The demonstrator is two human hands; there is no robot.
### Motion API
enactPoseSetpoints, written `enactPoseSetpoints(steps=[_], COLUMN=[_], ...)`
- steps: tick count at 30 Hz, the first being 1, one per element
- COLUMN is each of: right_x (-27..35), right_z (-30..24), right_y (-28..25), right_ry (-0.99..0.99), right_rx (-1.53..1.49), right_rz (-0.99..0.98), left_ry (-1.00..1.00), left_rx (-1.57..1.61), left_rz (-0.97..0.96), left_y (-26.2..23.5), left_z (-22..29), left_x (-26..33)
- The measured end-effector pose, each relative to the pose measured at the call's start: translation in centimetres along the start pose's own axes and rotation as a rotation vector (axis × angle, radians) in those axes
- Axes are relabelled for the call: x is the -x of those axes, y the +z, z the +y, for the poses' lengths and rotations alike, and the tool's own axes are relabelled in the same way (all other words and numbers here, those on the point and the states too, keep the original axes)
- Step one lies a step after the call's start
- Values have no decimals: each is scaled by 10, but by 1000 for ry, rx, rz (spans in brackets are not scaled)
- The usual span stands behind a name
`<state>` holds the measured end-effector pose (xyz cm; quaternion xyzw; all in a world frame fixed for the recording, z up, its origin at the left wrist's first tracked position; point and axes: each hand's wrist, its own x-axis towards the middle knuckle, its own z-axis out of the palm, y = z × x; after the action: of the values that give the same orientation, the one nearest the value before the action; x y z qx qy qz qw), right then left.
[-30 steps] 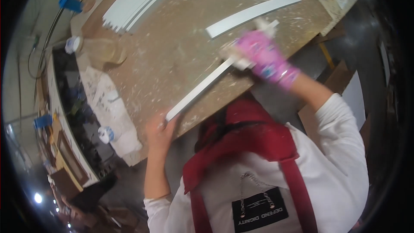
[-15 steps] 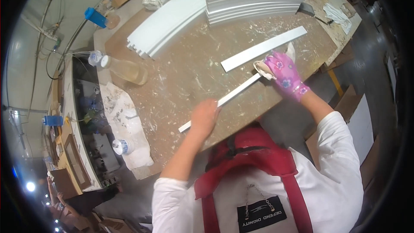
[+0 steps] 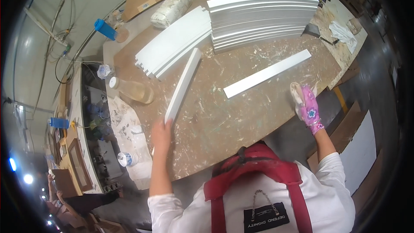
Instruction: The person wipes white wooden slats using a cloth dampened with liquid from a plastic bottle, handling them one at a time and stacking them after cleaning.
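My bare left hand (image 3: pixel 161 138) is closed on the near end of a narrow white strip (image 3: pixel 184 84). The strip slants away over the left part of the table, its far end close to a row of white boards (image 3: pixel 172 41). My right hand (image 3: pixel 311 110), in a pink flowered glove, grips a crumpled off-white cloth (image 3: pixel 296 94) by the table's right edge. Between the hands, farther back, a second white strip (image 3: pixel 267 73) lies flat. Behind it rises a tall stack of white strips (image 3: pixel 263 21).
The brown, paint-spotted worktable (image 3: pixel 215 125) has a bottle of yellowish liquid (image 3: pixel 131 89) on its left side. A small white tub (image 3: pixel 126 159) sits on a stained white sheet (image 3: pixel 123 123). Farther back are a wrapped bundle (image 3: pixel 171 10) and a blue-topped container (image 3: pixel 105 29). Cardboard (image 3: pixel 336 131) stands at right.
My left hand has moved left, swinging the strip round to point away from me. My right hand and the cloth have come off the strip and shifted right.
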<state>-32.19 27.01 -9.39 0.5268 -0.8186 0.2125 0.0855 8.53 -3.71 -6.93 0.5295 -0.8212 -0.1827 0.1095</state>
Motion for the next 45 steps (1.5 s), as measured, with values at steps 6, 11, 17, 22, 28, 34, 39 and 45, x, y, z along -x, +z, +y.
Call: enactPoseSetpoints(steps=[6, 11, 17, 22, 28, 34, 39, 45], right_x=[-7, -1, -17, -7, -34, -87, -123, -102], right_z=[-9, -5, 0, 18, 123, 73, -56, -57], right_y=[-5, 6, 11, -6, -54, -31, 21, 24], right_ry=[-37, 13, 130, 256, 685, 816, -187, -228], right_rx=[24, -50, 227, -272, -624, -640, -443, -809], right_rz=[-32, 4, -178, 41, 29, 73, -237, -526], left_ry=[163, 381, 432, 446, -10, 540, 600, 554], left_rx=[-19, -52, -300, 30, 927, 141, 204, 206], left_rz=[62, 296, 297, 348, -397, -253, -195, -216], left_y=[49, 85, 90, 103, 110, 109, 107, 91], left_z=[15, 43, 98, 101, 155, 148, 145, 103], left_x=[-102, -184, -238, -232, -148, -49, -26, 41])
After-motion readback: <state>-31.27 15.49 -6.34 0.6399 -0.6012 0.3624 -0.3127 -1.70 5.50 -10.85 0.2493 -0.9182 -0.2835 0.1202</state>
